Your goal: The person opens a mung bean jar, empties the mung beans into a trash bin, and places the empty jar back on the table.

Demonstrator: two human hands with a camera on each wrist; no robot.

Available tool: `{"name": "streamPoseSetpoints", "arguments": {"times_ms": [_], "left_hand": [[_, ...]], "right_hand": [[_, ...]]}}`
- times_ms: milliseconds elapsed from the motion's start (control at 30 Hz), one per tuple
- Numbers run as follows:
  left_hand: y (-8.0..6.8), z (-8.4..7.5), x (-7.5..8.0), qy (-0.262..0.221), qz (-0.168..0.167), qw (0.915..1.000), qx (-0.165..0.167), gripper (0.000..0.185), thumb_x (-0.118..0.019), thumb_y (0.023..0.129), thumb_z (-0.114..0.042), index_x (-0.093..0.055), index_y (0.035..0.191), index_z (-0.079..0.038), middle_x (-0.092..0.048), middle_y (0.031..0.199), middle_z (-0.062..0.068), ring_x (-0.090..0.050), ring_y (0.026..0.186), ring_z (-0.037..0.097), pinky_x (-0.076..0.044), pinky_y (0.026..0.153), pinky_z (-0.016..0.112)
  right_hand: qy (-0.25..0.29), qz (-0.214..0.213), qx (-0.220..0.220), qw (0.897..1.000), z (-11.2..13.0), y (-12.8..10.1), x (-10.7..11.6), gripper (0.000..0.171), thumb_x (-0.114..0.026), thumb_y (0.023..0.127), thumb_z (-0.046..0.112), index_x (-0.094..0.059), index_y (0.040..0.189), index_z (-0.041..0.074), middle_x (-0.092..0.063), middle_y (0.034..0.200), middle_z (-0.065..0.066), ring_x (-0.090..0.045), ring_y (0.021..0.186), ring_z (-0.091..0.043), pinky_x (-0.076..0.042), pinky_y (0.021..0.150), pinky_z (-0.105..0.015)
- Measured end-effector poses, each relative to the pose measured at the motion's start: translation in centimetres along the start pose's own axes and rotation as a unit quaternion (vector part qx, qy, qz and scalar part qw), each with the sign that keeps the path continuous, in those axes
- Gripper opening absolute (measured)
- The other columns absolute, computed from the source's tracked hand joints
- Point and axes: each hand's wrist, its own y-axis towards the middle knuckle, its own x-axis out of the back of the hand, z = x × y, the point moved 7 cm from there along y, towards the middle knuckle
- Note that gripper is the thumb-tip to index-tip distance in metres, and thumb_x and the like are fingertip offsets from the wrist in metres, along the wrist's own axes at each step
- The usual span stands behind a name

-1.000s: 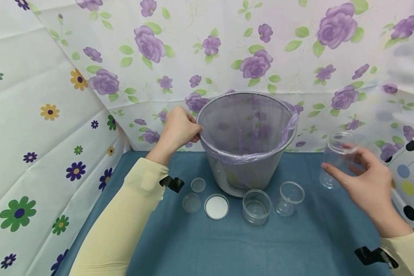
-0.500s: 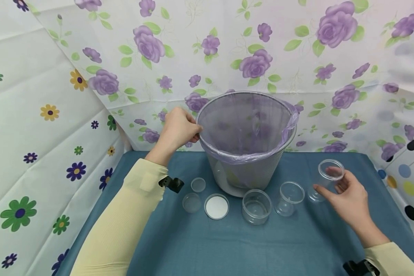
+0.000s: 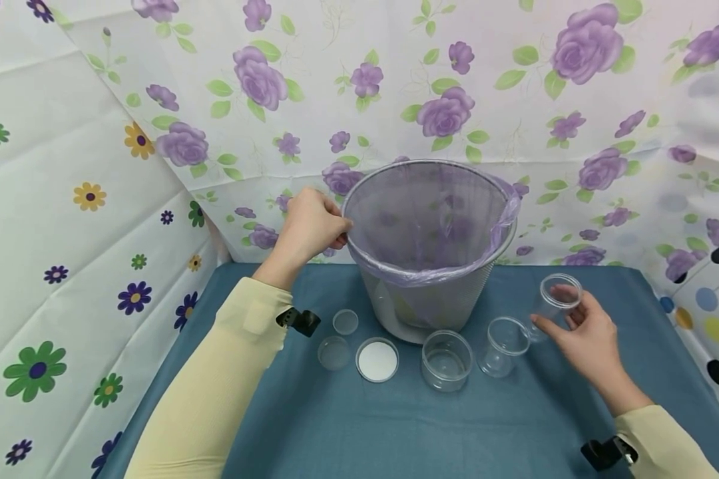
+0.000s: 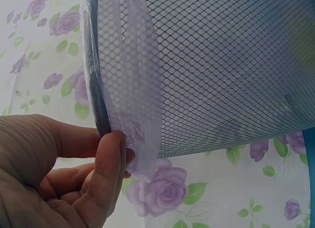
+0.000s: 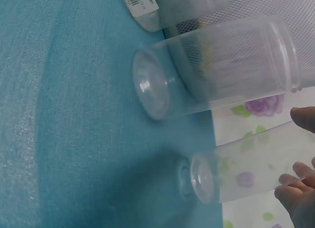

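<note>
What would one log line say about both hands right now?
left hand: grips bin rim | right hand: holds clear cup, just above blue cloth

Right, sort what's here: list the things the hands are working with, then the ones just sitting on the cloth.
In use:
left hand pinching the bag at the bin rim
right hand holding a tall clear cup

Lying about:
clear cup
wide clear tub
white lid
two small clear lids
blue cloth
</note>
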Motion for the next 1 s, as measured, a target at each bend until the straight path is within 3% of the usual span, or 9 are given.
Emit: {"name": "streamPoseSetpoints", "arguments": {"times_ms": [400,500,633,700,867,1000], "left_hand": [[-0.1,0.2,0.0,0.000,0.000,1.0000,-0.002,0.020,-0.069,0.083,-0.018,-0.072,0.067,-0.007,-0.070,0.063,0.006,-0.068,0.055,0.016,-0.055,0.053,0.029],[-0.2,0.4,0.0,-0.001,-0.002,1.0000,0.000,0.021,-0.068,0.083,-0.019,-0.072,0.066,-0.008,-0.070,0.063,0.006,-0.068,0.056,0.017,-0.055,0.053,0.030],[-0.1,0.8,-0.1,-0.017,-0.005,0.9998,0.003,0.021,-0.067,0.085,-0.023,-0.073,0.069,-0.009,-0.070,0.066,0.007,-0.068,0.057,0.016,-0.056,0.055,0.030],[-0.1,1.1,-0.1,-0.038,-0.002,0.9993,0.007,0.021,-0.067,0.086,-0.026,-0.074,0.076,-0.008,-0.071,0.070,0.008,-0.068,0.059,0.017,-0.056,0.056,0.030],[-0.3,1.9,-0.3,-0.089,0.003,0.9959,0.017,0.035,-0.063,0.087,-0.041,-0.072,0.092,-0.007,-0.070,0.082,0.011,-0.070,0.065,0.021,-0.058,0.060,0.034],[-0.8,3.0,-0.1,-0.106,-0.020,0.9939,0.023,0.048,-0.057,0.086,-0.054,-0.070,0.099,-0.010,-0.070,0.085,0.009,-0.070,0.067,0.023,-0.058,0.061,0.034]], "right_hand": [[-0.007,0.009,0.002,1.000,-0.9,-0.3,-1.0,0.066,-0.073,0.078,0.041,-0.045,0.135,0.024,-0.055,0.130,-0.003,-0.039,0.109,0.022,-0.034,0.086,0.004],[-0.018,0.014,-0.013,1.000,-1.1,-0.2,-1.2,0.068,-0.072,0.078,0.044,-0.042,0.137,0.027,-0.054,0.131,-0.002,-0.043,0.113,0.016,-0.040,0.093,-0.006],[-0.020,0.020,-0.027,0.999,-1.5,0.3,-1.3,0.072,-0.070,0.079,0.047,-0.039,0.140,0.024,-0.053,0.133,-0.006,-0.051,0.124,-0.014,-0.044,0.098,-0.036],[-0.015,0.023,-0.030,0.999,-1.6,0.5,-1.4,0.074,-0.069,0.079,0.046,-0.037,0.141,0.021,-0.052,0.133,-0.011,-0.052,0.123,-0.029,-0.044,0.096,-0.046],[-0.004,0.026,-0.038,0.999,-2.2,0.7,-1.5,0.078,-0.069,0.080,0.045,-0.032,0.144,0.020,-0.051,0.132,-0.019,-0.050,0.123,-0.037,-0.044,0.095,-0.050],[-0.004,0.023,-0.036,0.999,-2.6,0.7,-1.7,0.079,-0.070,0.080,0.043,-0.030,0.145,0.023,-0.051,0.133,-0.019,-0.050,0.123,-0.037,-0.044,0.095,-0.050]]}}
